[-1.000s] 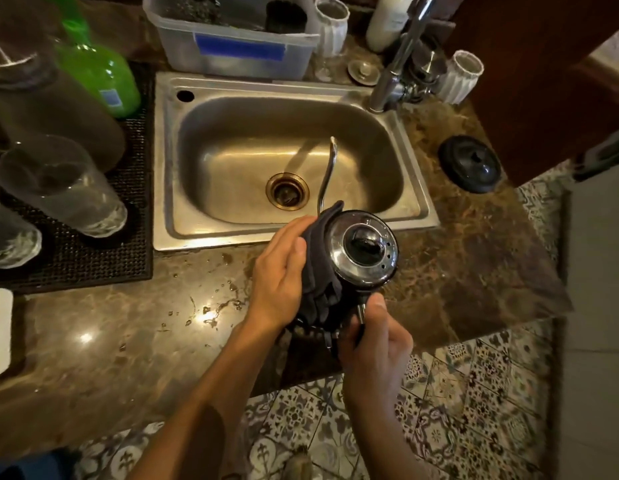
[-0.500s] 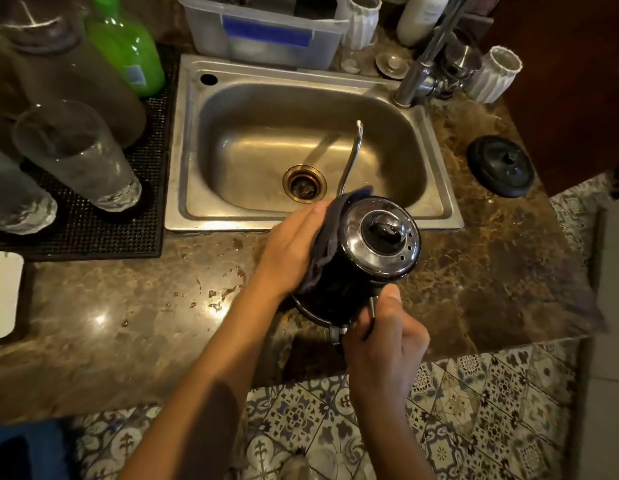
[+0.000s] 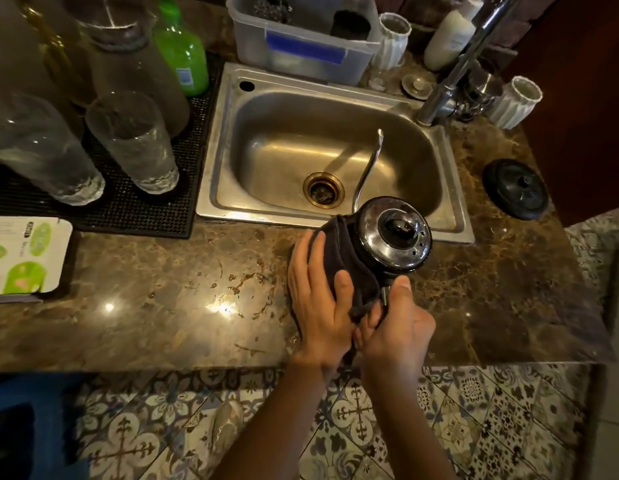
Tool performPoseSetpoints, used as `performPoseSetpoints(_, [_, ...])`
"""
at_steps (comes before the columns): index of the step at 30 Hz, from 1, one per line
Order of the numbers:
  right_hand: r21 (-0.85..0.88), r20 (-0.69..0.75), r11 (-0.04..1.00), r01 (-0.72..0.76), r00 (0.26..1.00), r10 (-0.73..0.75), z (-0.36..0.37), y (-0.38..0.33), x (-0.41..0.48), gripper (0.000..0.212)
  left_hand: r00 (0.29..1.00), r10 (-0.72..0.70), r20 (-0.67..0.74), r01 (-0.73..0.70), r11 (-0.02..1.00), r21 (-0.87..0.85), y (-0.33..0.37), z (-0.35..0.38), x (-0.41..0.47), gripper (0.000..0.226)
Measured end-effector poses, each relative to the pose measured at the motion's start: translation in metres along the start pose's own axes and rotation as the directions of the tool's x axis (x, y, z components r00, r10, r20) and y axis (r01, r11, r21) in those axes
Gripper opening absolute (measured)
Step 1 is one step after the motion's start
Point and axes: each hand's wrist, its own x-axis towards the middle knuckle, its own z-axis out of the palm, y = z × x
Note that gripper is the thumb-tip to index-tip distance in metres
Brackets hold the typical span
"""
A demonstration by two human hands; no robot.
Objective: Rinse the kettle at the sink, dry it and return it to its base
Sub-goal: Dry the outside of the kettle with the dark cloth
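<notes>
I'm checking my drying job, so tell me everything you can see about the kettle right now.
The kettle is dark-bodied with a shiny metal lid, dark knob and small holes, and a thin curved spout reaching over the sink. The left hand presses a dark cloth against its side; the right hand grips its handle, mostly hidden. Whether it rests on the counter cannot be told.

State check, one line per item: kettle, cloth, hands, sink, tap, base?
Black gooseneck kettle: lid on, held in both hands.
Dark cloth: pressed on the kettle's side.
Left hand: presses the cloth.
Right hand: grips the kettle's handle.
Steel sink: drained.
Chrome tap: no water running.
Round black base: bare, on the counter.
</notes>
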Motion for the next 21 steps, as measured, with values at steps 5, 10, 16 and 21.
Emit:
performPoseSetpoints(5, [0.038,0.039,0.998,-0.06,0.998,0.058,-0.003,0.004,0.004,0.057,0.977,0.105,0.186,-0.08,0.988,-0.134,-0.002,-0.016,0.057,0.046])
performPoseSetpoints(10, [0.014,0.107,0.999,0.03,0.994,-0.031,-0.006,0.005,0.003,0.057,0.747,-0.342,0.57,0.43,0.903,-0.022,0.005,-0.008,0.128,0.035])
performPoseSetpoints(16, [0.012,0.102,1.0,0.019,0.995,-0.021,-0.004,0.004,0.005,0.058,0.808,-0.265,0.526,0.299,0.954,0.02,0.001,-0.009,0.121,0.03])
performPoseSetpoints(21, [0.014,0.119,1.0,0.008,0.993,-0.009,-0.006,0.005,0.004,0.058,0.984,0.009,0.176,0.009,0.995,-0.1,-0.006,-0.011,0.056,0.039])
